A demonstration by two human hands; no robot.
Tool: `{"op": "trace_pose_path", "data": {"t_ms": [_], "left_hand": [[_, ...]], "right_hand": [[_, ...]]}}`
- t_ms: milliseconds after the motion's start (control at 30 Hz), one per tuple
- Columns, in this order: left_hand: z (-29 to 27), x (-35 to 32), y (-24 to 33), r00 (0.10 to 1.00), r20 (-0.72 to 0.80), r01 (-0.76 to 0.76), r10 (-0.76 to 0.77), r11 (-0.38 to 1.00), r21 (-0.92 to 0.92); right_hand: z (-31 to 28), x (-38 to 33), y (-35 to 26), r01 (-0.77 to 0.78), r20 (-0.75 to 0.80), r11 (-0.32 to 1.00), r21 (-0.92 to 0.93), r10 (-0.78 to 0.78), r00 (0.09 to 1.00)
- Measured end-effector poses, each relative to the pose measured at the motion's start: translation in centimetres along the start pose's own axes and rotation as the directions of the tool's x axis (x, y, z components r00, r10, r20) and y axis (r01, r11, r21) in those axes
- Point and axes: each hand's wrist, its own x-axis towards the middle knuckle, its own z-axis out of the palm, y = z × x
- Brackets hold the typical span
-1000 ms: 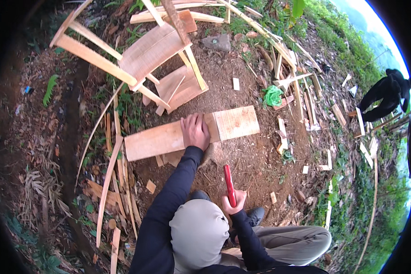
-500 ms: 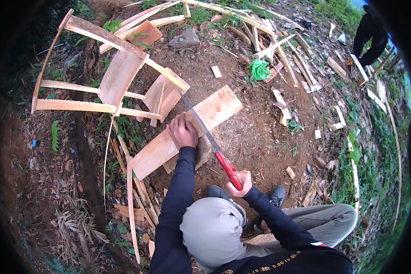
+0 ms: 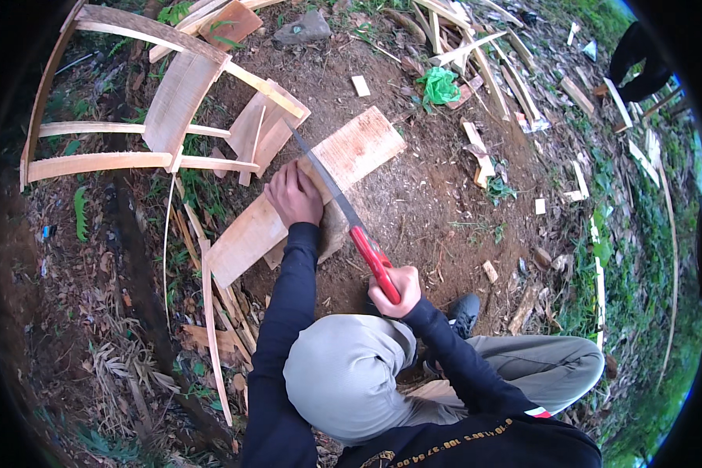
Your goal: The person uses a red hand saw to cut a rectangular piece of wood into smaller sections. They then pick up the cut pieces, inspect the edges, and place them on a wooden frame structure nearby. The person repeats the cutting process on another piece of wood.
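Observation:
A pale wooden plank (image 3: pixel 246 240) lies slantwise in front of me, propped on a rough wood block (image 3: pixel 334 234) that it partly covers. My left hand (image 3: pixel 295 195) presses on the plank's middle, fingers curled at its far edge. In my right hand (image 3: pixel 396 292) is the red handle of a handsaw (image 3: pixel 341 201). Its blade crosses the plank just right of my left hand, its tip reaching past the far edge. How deep the teeth sit in the wood I cannot tell.
At the left, a wooden frame (image 3: pixel 164 105) with slats leans over boards. Offcuts (image 3: pixel 480 156) and a green plastic bag (image 3: pixel 439 86) lie on the dirt. A grey stone (image 3: pixel 300 30) sits at the back. Another person's dark-clothed legs (image 3: pixel 638 62) show far right.
The whole scene sits higher and slightly further left in the picture. Both hands keep their hold, and the saw stays at about the same place across the plank.

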Motion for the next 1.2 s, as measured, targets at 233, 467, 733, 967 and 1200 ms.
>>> {"op": "trace_pose_path", "data": {"t_ms": [233,467,733,967,1200], "left_hand": [[0.0,-0.2,0.0,0.998,0.058,-0.015,0.017,0.999,-0.028],[-0.4,0.0,0.3,0.995,0.092,0.045,-0.034,0.991,-0.124],[-0.1,-0.2,0.5,1.0,0.016,-0.006,0.007,0.999,-0.033],[-0.4,0.1,-0.6,0.999,-0.029,0.023,-0.023,1.0,0.005],[-0.3,-0.6,0.4,1.0,0.019,-0.001,0.003,0.996,-0.084]], "right_hand": [[0.0,-1.4,1.6,0.05,-0.016,0.999,0.013,-0.05,0.999],[2.1,2.0,1.8,-0.057,-0.058,0.997,0.048,0.06,0.997],[2.5,5.1,0.2,-0.156,-0.112,0.978,0.141,0.173,0.979],[2.2,-1.0,-0.2,-0.069,-0.097,0.997,0.029,0.072,0.993],[2.7,2.8,0.9,-0.069,-0.155,0.997,0.016,0.071,0.985]]}}
